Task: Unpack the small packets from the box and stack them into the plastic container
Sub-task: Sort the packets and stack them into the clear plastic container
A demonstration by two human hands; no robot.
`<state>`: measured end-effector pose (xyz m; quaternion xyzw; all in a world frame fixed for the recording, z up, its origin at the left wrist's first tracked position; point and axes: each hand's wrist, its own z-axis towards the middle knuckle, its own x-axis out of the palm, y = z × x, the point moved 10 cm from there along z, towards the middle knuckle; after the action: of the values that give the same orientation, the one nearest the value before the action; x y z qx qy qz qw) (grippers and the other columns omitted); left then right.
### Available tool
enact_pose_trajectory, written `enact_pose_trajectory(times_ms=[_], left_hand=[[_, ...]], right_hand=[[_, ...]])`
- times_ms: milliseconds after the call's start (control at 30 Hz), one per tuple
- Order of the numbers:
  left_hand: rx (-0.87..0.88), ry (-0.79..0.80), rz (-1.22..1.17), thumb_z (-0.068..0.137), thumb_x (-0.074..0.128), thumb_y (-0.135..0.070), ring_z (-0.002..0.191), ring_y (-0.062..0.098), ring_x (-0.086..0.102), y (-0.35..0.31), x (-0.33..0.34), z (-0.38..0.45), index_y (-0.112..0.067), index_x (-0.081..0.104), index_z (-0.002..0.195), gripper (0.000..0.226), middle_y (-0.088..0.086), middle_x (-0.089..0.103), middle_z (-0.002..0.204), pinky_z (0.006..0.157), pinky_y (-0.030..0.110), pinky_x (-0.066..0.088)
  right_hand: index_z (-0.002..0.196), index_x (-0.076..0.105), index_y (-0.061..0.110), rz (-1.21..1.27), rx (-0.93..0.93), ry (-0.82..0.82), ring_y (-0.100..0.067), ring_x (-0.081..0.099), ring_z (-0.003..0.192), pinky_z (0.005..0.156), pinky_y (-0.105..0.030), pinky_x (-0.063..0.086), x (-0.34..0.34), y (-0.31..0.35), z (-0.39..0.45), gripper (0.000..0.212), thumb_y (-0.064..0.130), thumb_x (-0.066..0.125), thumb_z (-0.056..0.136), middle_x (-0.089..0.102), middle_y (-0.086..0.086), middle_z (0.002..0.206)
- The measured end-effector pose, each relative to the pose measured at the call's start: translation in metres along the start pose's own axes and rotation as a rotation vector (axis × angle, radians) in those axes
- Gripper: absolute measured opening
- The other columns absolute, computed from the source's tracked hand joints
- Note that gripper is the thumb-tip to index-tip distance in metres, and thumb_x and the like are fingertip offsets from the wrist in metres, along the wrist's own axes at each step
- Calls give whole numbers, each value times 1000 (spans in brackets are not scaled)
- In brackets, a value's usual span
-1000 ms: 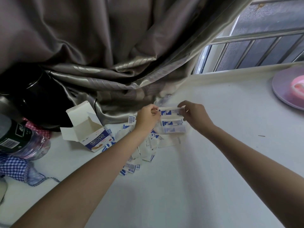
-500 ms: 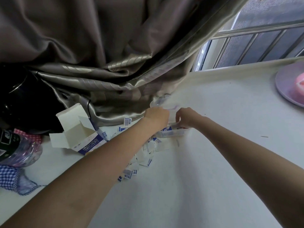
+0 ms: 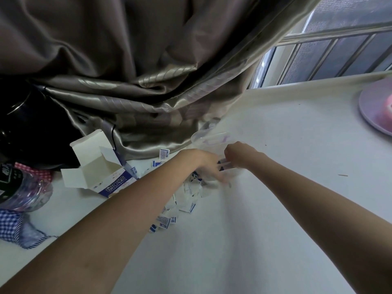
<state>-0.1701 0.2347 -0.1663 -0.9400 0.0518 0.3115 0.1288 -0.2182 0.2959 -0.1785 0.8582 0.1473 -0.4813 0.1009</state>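
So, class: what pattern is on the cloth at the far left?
Blue-and-white check cloth, clearest in the head view.

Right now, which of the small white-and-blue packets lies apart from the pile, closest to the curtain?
The lone white-and-blue packet standing at the hem of the grey-brown curtain, behind the left forearm. The other packets lie heaped together on the white tabletop, nearer the camera.

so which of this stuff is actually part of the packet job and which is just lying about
Part of the job:
- open white and blue cardboard box
- small white and blue packets scattered on the table
- clear plastic container
- left hand and right hand

Lying about:
- grey satin curtain
- purple round plate
- blue checked cloth
- dark-labelled plastic bottle
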Motion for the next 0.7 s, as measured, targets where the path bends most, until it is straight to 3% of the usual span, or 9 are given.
enact_pose_trajectory(times_ms=[67,167,267,367,433,533,700], left_hand=[[21,-30,59,80,62,-51,81,22,50,2,3,4,-7,54,99,48,5,54,94,68,30,40],[33,-123,78,80,64,-26,69,24,48,5,0,8,-8,49,83,23,8,52,82,52,25,35],[30,-154,72,82,59,-17,67,24,48,4,-1,8,-8,48,81,14,6,49,75,49,24,33],[16,-194,74,83,55,-10,64,22,46,5,-3,9,-8,48,79,9,4,44,70,50,25,34],[-2,-216,62,80,52,2,66,22,46,9,-4,10,-9,47,80,11,3,41,71,50,26,34],[-13,-266,31,77,50,10,72,24,46,11,-11,11,-10,50,85,22,3,39,73,50,24,35],[-27,-345,50,86,42,6,98,33,57,4,-25,11,-4,58,110,30,15,52,104,74,32,42]], right_hand=[[90,60,4,-14,-8,-7,-26,46,78,52,-24,32,-2,1,-1,13,17,59,88,40,-2,65],[92,59,8,5,-21,0,-26,45,78,65,-28,36,-5,2,-4,8,15,57,89,37,-2,64],[70,48,4,7,37,-6,-24,45,72,66,-28,36,-6,-3,-4,20,6,51,90,38,-5,65],[56,30,10,29,66,2,-16,34,54,52,-23,32,-5,-6,-4,38,1,44,91,32,-3,61],[56,28,10,66,68,18,-16,32,53,46,-22,24,-3,-7,-1,40,7,43,93,32,-4,61],[56,30,12,169,107,43,-17,34,55,47,-20,24,-3,-12,5,40,7,44,92,32,-3,61],[56,30,14,205,137,31,-12,28,53,49,-20,25,-13,-19,9,39,6,49,90,32,-3,62]])
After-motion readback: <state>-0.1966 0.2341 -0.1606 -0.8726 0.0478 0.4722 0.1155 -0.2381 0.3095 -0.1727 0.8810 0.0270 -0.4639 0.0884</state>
